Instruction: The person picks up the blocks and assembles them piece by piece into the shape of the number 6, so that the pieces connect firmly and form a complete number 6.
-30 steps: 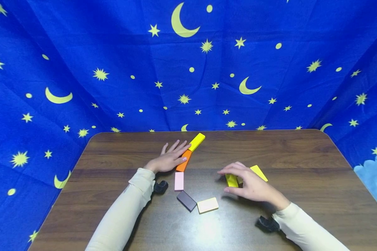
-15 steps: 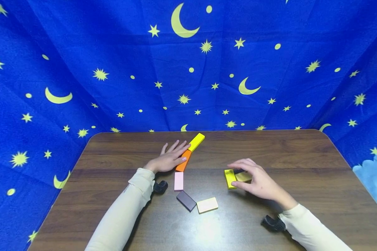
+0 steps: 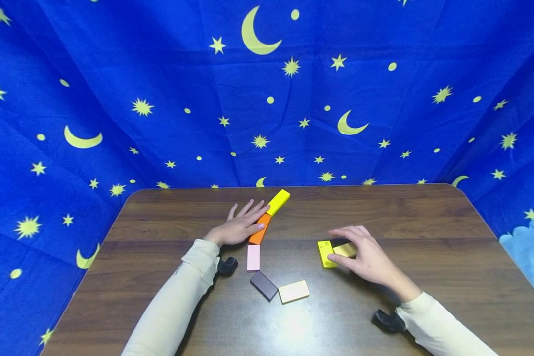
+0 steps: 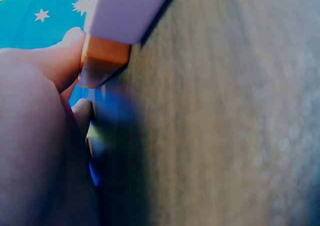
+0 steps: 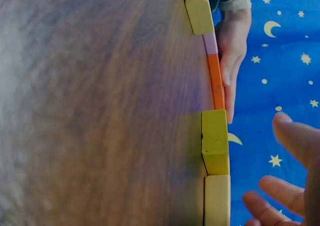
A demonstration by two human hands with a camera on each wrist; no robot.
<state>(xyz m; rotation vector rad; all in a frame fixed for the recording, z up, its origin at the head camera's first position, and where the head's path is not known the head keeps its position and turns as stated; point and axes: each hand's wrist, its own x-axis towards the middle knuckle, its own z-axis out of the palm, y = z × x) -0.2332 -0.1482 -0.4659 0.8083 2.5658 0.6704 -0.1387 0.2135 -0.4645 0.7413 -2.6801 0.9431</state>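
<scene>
My left hand [image 3: 238, 229] lies with spread, straight fingers over an orange block [image 3: 258, 234], its fingertips reaching the near end of a yellow block [image 3: 278, 201]. In the left wrist view the thumb is at the side of the orange block [image 4: 107, 55], beyond a pink block [image 4: 122, 13]. My right hand [image 3: 368, 256] hovers with bent, parted fingers over a pale tan block [image 3: 344, 249]. Left of it, a second yellow block [image 3: 325, 254] overlaps the thumb tip in the head view. The right wrist view has the fingers apart from this yellow block [image 5: 215, 142], gripping nothing.
Below the left hand, a pink block [image 3: 253, 258], a dark grey block [image 3: 264, 286] and a cream block [image 3: 293, 291] continue the curved row on the brown table [image 3: 427, 222]. A blue star-patterned cloth [image 3: 196, 74] hangs behind the table's far edge.
My right hand has drawn back to the right, uncovering the yellow block and the tan one. A yellow block seen beyond that hand earlier is now hidden. The left hand stays put.
</scene>
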